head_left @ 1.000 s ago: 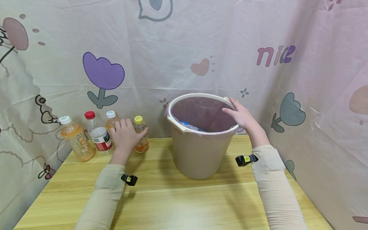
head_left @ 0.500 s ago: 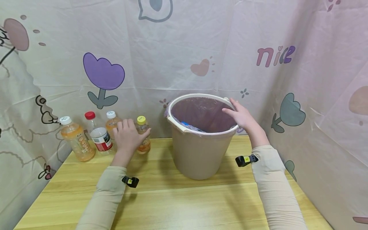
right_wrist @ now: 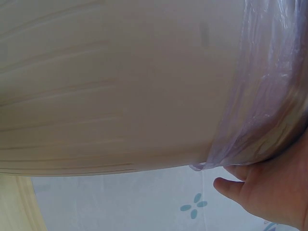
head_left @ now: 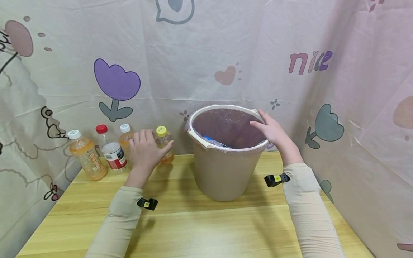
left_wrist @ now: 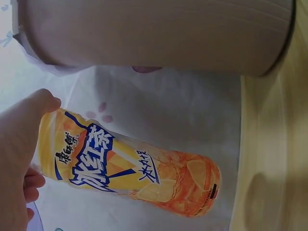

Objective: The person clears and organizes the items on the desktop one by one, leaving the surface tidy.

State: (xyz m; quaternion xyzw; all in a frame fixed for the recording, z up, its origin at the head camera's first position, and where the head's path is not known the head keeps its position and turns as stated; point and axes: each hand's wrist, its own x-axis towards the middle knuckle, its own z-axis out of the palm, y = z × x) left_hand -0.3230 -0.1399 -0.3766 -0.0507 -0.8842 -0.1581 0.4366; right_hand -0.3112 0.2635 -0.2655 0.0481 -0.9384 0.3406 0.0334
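Note:
My left hand grips a yellow-capped iced tea bottle by its upper part, fingers on the far side and thumb on the near side. The bottle leans, and its orange-printed base hangs just above the tabletop. To its right stands a beige trash bin with a white rim and a thin purple liner bag folded over the edge. My right hand holds the bin's rim at the right side, thumb toward the inside. Something with blue on it lies inside the bin.
Left of my left hand stand a white-capped orange bottle, a red-capped bottle and another white-capped bottle, partly behind the hand. A printed curtain hangs behind the wooden table.
The left hand has carried the yellow-capped bottle slightly up and to the right, away from the other bottles. The right hand and the bin have stayed put.

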